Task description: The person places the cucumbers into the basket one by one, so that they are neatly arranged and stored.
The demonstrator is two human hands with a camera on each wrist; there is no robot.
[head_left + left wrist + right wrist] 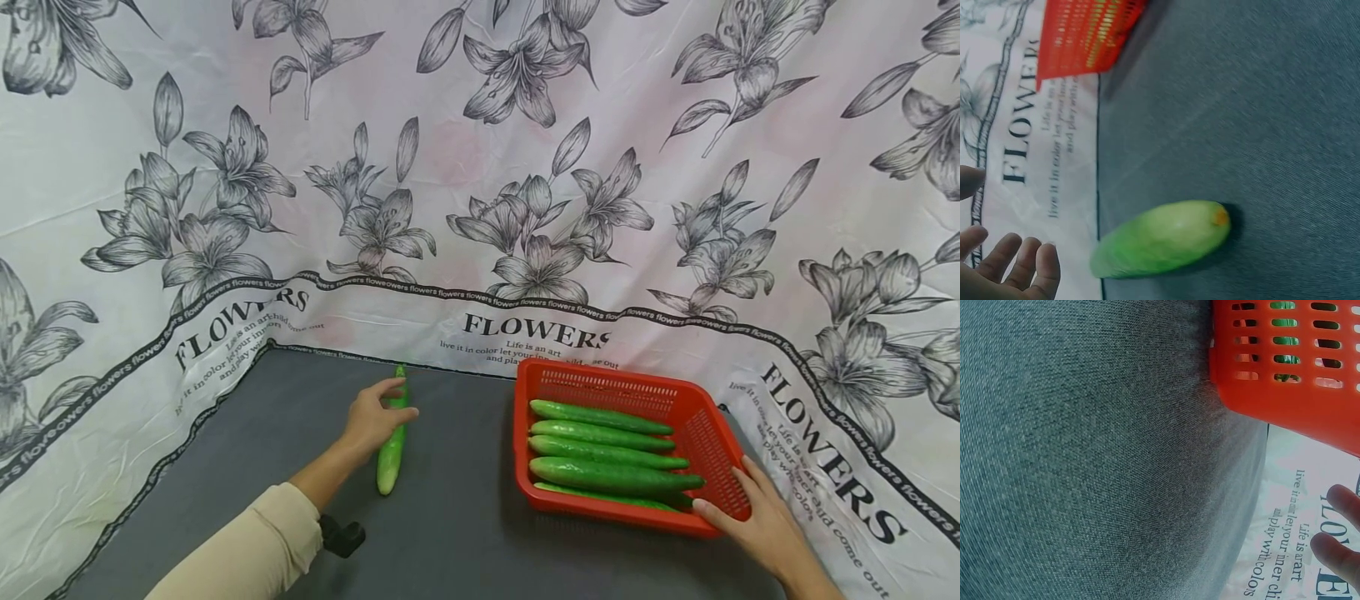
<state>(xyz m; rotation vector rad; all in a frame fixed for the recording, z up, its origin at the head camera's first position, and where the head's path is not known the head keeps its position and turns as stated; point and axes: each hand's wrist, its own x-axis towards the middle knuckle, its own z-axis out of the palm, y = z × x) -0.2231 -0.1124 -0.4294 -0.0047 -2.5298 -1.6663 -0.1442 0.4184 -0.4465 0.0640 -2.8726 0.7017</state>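
A single green cucumber lies lengthwise on the dark grey table, its pale end toward the front. My left hand hovers over its far half with fingers spread and partly bent, hiding some of it. In the left wrist view that cucumber lies beside the loose fingers, and a gap shows between them. On the right, a red plastic basket holds several cucumbers laid side by side. My right hand is at the basket's right front corner, thumb by the rim, fingers extended along the outside.
A white cloth printed with flowers and lettering hangs behind the table and runs down both sides. The basket stands close to the cloth at the back right. A black strap piece sits at the left wrist.
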